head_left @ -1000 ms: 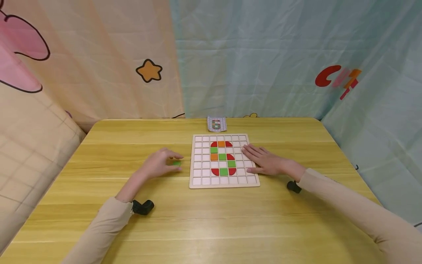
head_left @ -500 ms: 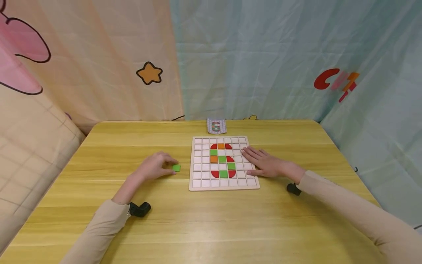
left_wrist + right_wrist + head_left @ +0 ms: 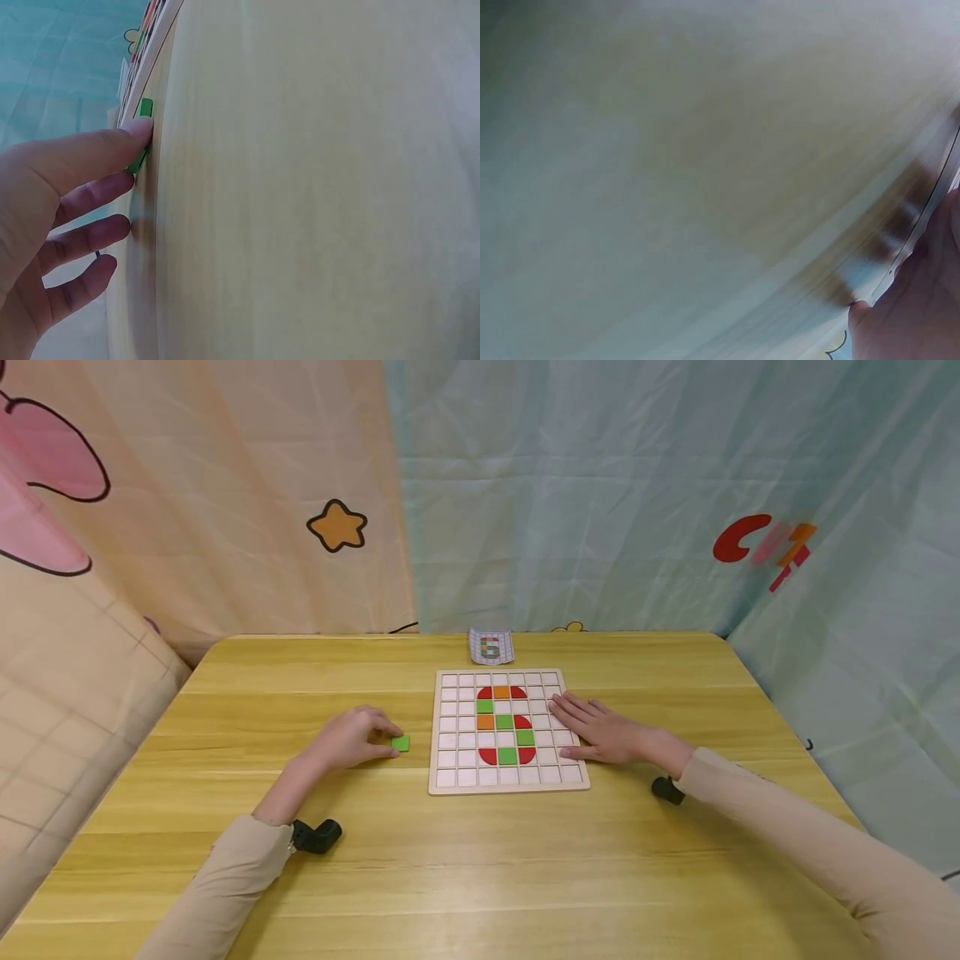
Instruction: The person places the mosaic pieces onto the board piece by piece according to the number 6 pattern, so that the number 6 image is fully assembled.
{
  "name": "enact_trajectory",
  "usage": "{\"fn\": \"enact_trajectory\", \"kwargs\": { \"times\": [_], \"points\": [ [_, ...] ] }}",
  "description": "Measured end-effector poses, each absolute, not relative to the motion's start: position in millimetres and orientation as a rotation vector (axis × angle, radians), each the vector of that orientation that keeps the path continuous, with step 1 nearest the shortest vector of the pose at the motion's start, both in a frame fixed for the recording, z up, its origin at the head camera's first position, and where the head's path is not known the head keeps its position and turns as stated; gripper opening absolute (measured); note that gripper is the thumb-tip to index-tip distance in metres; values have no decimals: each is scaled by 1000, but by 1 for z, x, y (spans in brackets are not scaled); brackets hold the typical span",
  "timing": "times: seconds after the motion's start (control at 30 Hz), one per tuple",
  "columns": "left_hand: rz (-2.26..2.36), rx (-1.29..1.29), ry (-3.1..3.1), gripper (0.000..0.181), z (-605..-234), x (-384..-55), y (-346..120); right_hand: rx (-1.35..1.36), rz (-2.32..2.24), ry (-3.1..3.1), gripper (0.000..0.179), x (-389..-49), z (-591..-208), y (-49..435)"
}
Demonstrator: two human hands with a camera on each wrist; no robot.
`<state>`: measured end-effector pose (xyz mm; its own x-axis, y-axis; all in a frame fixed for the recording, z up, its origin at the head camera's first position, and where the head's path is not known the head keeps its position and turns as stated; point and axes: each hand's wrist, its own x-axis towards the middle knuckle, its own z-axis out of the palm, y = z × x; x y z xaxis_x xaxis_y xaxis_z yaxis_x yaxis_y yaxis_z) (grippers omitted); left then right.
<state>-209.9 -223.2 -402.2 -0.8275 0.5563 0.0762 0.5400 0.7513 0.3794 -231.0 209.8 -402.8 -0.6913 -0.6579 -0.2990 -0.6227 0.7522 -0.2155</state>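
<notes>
My left hand [image 3: 351, 739] is at the left of the board, with a small green square tile [image 3: 401, 743] pinched at its edge between thumb and fingertips. In the left wrist view the thumb lies against the green tile [image 3: 146, 109], which is low over the wooden table or on it; I cannot tell which. The remaining fingers are bent and apart. A white gridded board [image 3: 457, 777] bears red, orange and green pieces laid in an S-like figure. Spread flat, my right hand [image 3: 606, 728] rests on the right edge of this board; the right wrist view shows only part of it.
Behind the board lies a small printed card [image 3: 491, 647] with a similar coloured figure. The wooden table [image 3: 480, 877] reaches back to printed curtains [image 3: 600, 485]. Black wrist devices [image 3: 317, 837] sit at both sleeves.
The left thumb and fingers, spread wider around the green tile a second ago, have closed on it, and the hand has shifted slightly left. The right hand stays on the board.
</notes>
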Motion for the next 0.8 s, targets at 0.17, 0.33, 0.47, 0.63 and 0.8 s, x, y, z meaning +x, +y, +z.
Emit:
{"fn": "enact_trajectory", "kwargs": {
  "times": [0.17,0.33,0.47,0.63,0.8],
  "points": [
    [599,903,2924,29,-403,-210,-221,-989,-141,2595,82,-231,-403,210],
    [607,918,2952,30,-404,-212,-215,-996,-139,2595,81,-231,-404,211],
    [620,937,2950,29,-402,-213,-206,-997,-143,2593,81,-231,-403,211],
    [648,868,2926,31,-395,-215,-195,-994,-143,2587,81,-231,-402,210],
    [651,855,2915,32,-388,-217,-182,-996,-140,2593,81,-230,-402,209]
  ]
}}
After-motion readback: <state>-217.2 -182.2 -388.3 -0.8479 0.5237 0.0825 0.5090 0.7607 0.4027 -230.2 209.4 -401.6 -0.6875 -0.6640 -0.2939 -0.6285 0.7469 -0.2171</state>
